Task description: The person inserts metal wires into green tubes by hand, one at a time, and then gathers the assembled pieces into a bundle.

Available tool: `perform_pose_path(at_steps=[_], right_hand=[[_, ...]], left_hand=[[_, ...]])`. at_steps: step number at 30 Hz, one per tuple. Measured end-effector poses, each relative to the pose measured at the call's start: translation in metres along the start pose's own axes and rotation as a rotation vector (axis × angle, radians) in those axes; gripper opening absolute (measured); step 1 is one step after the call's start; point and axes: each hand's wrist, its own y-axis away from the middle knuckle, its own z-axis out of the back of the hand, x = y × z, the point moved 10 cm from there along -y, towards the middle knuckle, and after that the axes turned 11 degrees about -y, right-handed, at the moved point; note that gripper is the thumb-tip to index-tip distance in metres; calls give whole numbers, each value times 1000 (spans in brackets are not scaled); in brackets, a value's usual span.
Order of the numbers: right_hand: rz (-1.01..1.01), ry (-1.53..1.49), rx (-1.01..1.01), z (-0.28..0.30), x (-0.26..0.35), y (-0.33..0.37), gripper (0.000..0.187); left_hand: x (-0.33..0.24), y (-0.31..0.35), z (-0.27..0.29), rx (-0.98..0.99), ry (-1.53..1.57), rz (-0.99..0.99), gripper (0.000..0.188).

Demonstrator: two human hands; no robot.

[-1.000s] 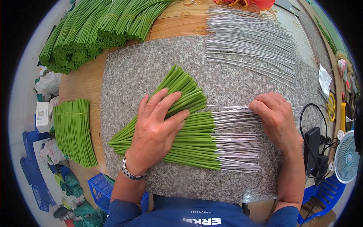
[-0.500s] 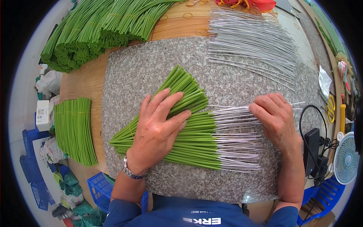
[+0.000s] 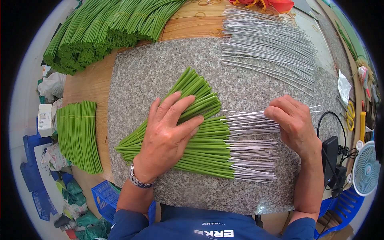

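A fan of thin green tubes (image 3: 206, 148) lies on a speckled grey stone slab (image 3: 160, 68), with silver wires (image 3: 252, 158) sticking out of their right ends. My left hand (image 3: 168, 134) lies flat on the green tubes, fingers spread, pressing them down. My right hand (image 3: 294, 124) rests palm down on the free ends of the upper wires, its fingertips on them. A loose batch of bare silver wires (image 3: 268, 44) is spread on the slab's far right.
Large bundles of green tubes (image 3: 108, 32) lie at the far left on the wooden table; a flat bundle (image 3: 78, 136) sits at the left edge. A small white fan (image 3: 366, 168), a black box with cables (image 3: 331, 154) and yellow-handled scissors (image 3: 350, 116) are at right. Blue crates (image 3: 100, 196) stand below.
My right hand has shifted slightly left along the wire ends. My left hand stays pressed on the green tubes.
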Motion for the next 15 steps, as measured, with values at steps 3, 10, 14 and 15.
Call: perform_pose_path(at_steps=[3, 10, 14, 15], right_hand=[[18, 3, 3, 3, 3, -2, 25], [-6, -110, -6, 1, -10, -1, 29], [-74, -189, 29, -1, -18, 0, 32], [-91, -205, 32, -2, -19, -1, 32]], left_hand=[[-1, 0, 0, -10, -1, -8, 30], [-1, 0, 0, -3, -15, -13, 31], [-3, -1, 0, 8, -25, -16, 31], [-3, -1, 0, 25, -40, -6, 30]])
